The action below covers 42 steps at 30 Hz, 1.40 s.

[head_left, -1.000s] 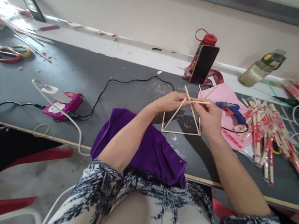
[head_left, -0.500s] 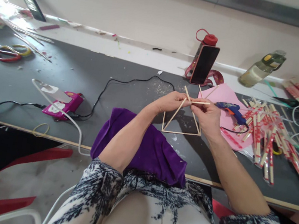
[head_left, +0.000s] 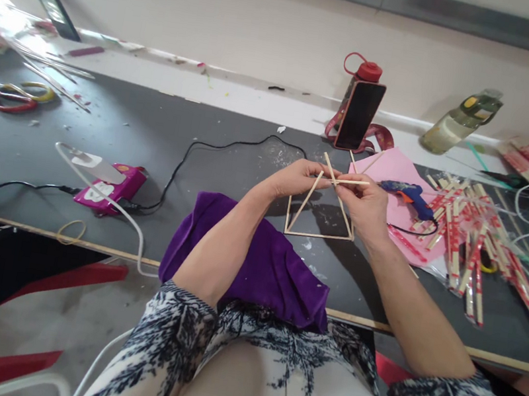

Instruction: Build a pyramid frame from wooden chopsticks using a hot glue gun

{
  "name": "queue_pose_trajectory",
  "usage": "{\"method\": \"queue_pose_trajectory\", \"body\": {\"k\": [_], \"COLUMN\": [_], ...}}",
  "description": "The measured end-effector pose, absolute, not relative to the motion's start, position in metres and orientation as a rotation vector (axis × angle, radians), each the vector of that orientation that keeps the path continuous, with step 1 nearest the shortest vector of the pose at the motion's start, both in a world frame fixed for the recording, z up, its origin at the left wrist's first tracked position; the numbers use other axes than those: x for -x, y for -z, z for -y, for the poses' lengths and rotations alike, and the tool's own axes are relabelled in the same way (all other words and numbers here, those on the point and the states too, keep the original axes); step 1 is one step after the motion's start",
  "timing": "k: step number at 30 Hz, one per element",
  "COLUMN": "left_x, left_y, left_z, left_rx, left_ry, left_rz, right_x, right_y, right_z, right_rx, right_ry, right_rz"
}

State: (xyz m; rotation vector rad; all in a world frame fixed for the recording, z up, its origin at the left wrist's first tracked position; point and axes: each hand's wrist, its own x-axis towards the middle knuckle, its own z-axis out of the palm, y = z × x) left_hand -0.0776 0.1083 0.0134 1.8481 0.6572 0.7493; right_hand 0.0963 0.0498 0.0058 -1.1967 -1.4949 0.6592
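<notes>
A frame of thin wooden chopsticks (head_left: pixel 319 236) stands on the grey table, with slanted sticks rising from its square base. My left hand (head_left: pixel 297 180) is closed in a pinch at the top, where sticks cross. From the other side my right hand (head_left: pixel 366 204) pinches the same crossing, with a chopstick (head_left: pixel 353 182) lying level over its fingers. The upper end of the left slanted chopstick (head_left: pixel 306 199) sits in front of my left fingers, apart from the crossing. My fingers hide the joint and part of the frame's far side.
Right of my hands, a blue glue gun (head_left: pixel 410 197) lies on pink paper (head_left: pixel 390 164), beside several wrapped chopsticks (head_left: pixel 477 252). A phone (head_left: pixel 360 116) leans on a red-capped bottle (head_left: pixel 369 72). Purple cloth (head_left: pixel 254 263) hangs over the near edge. Left are a power strip (head_left: pixel 112 189) and scissors (head_left: pixel 14 97).
The left slanted chopstick's upper end has shifted slightly left, away from the crossing. Both hands keep their pinch in nearly the same place.
</notes>
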Motion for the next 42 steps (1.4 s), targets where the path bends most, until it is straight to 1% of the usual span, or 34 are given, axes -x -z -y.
{"method": "queue_pose_trajectory", "body": {"k": [9,18,27,42], "left_x": [0.079,0.075,0.07,0.067], "left_y": [-0.004,-0.009,-0.009,-0.006], "left_z": [-0.113,-0.108,-0.106,-0.105], "left_rx": [-1.68,-1.639,-1.573,-1.466], "left_ry": [-0.803,-0.806,-0.86,-0.926], "left_rz": [-0.672,-0.68,-0.717,-0.655], "right_x": [-0.097,-0.096,-0.095,-0.098], "right_y": [-0.004,-0.003,-0.006,-0.005], "right_z": [-0.049,-0.05,-0.049,-0.048], "right_rx": [1.206,1.163,1.214,1.189], "right_ry": [-0.636,-0.658,-0.628,-0.588], "right_rz": [1.52,1.495,1.52,1.524]}}
